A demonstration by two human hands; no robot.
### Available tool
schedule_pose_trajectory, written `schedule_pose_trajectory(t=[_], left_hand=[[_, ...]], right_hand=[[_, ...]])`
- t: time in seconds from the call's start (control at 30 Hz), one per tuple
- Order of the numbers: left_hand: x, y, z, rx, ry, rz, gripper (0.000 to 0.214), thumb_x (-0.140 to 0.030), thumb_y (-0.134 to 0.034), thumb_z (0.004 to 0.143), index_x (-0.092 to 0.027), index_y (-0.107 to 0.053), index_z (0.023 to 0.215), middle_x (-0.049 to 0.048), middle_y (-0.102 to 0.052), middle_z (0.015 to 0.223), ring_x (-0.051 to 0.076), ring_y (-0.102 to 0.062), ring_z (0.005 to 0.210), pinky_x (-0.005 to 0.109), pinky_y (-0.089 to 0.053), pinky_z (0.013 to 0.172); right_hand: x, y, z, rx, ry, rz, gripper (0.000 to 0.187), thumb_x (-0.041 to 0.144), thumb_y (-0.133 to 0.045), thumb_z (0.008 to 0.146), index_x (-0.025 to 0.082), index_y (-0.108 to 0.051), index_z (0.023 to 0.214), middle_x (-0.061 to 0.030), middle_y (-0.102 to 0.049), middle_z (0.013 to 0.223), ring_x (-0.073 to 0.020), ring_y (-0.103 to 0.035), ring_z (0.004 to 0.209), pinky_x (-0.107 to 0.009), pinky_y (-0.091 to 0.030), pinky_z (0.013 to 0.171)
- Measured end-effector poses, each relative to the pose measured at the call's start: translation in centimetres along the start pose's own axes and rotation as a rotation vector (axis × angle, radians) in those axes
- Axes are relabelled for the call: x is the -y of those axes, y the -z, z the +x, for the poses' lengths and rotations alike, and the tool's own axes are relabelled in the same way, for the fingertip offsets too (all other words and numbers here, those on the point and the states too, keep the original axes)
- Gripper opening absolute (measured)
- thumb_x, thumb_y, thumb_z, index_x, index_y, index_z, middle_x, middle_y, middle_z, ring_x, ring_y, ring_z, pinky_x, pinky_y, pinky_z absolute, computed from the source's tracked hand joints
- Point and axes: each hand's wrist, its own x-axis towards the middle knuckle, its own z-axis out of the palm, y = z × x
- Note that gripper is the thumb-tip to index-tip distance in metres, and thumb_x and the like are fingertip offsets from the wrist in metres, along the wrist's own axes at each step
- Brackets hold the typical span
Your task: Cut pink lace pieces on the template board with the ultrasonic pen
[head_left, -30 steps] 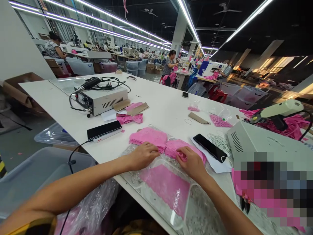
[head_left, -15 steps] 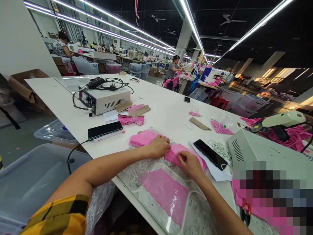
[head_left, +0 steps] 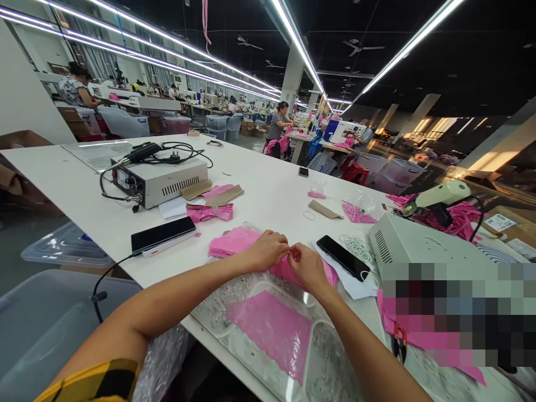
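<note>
My left hand (head_left: 270,251) is closed, its fingers bent down between two piles of pink fabric. Fingertips pinched, my right hand (head_left: 309,266) meets it just above the right pile. Whatever lies between the fingers is too small or hidden to make out. The left pink fabric stack (head_left: 230,241) lies flat beside my left hand. Partly covered by my hands is the right pink fabric pile (head_left: 329,274). Nearer to me, a pink fabric sheet (head_left: 272,332) lies under a clear, shiny template (head_left: 238,340) with pale outlines.
A phone (head_left: 343,257) rests on white paper at right, beside white elastic bands (head_left: 358,249). Another phone (head_left: 163,234) with a cable lies left. A metal control box (head_left: 171,181) stands behind it, a grey machine housing (head_left: 414,240) at right. Red-handled snips (head_left: 400,338) lie near the right edge.
My right hand has moved left and up, so its fingertips now meet those of my left hand. The camera view has turned slightly to the right.
</note>
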Motion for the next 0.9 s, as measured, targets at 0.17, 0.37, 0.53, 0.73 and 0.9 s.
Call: schedule_pose_trajectory(t=[0.17, 0.37, 0.53, 0.73, 0.9], left_hand=[[-3.0, -1.0, 0.0, -0.089, 0.186, -0.001, 0.027, -0.038, -0.056, 0.096, -0.014, -0.067, 0.102, 0.0117, -0.067, 0.106, 0.026, -0.062, 0.102, 0.042, -0.046, 0.092], [-7.0, -3.8, 2.1, -0.058, 0.257, 0.013, 0.057, -0.065, -0.058, 0.085, -0.012, -0.067, 0.102, 0.0177, -0.066, 0.110, 0.034, -0.059, 0.105, 0.049, -0.041, 0.093], [-6.7, -4.1, 3.0, -0.009, 0.320, 0.060, 0.055, -0.063, -0.054, 0.090, -0.013, -0.064, 0.109, 0.0127, -0.064, 0.112, 0.029, -0.058, 0.108, 0.050, -0.041, 0.097], [-7.8, -3.7, 2.1, -0.039, 0.274, 0.131, 0.053, -0.060, -0.059, 0.087, -0.014, -0.066, 0.111, 0.0171, -0.062, 0.119, 0.034, -0.053, 0.115, 0.055, -0.031, 0.104], [-10.2, -4.9, 3.3, -0.031, 0.155, 0.171, 0.032, -0.044, -0.060, 0.094, -0.015, -0.064, 0.108, 0.0083, -0.063, 0.115, 0.026, -0.057, 0.113, 0.051, -0.040, 0.103]], right_hand=[[-1.2, 2.1, 0.5, -0.119, -0.095, 0.103, 0.015, 0.033, -0.054, 0.076, 0.021, -0.061, 0.070, -0.0029, -0.067, 0.061, -0.0179, -0.062, 0.058, -0.030, -0.046, 0.060], [-2.6, 4.4, -0.1, -0.146, -0.200, 0.186, 0.021, 0.036, -0.065, 0.084, 0.017, -0.062, 0.078, 0.0025, -0.063, 0.061, -0.0140, -0.063, 0.058, -0.029, -0.052, 0.061], [-3.2, 6.2, -0.7, -0.139, -0.264, 0.255, 0.024, 0.037, -0.061, 0.093, 0.014, -0.063, 0.096, 0.0002, -0.065, 0.083, -0.0102, -0.062, 0.067, -0.027, -0.055, 0.063], [-3.7, 7.4, -2.2, -0.187, -0.363, 0.388, 0.025, 0.037, -0.060, 0.093, 0.014, -0.063, 0.104, -0.0019, -0.066, 0.092, -0.0112, -0.064, 0.073, -0.027, -0.056, 0.064], [-3.9, 8.5, -5.0, -0.299, -0.414, 0.458, 0.030, 0.045, -0.066, 0.083, 0.016, -0.060, 0.079, 0.0014, -0.064, 0.063, -0.0132, -0.063, 0.055, -0.026, -0.054, 0.052]])
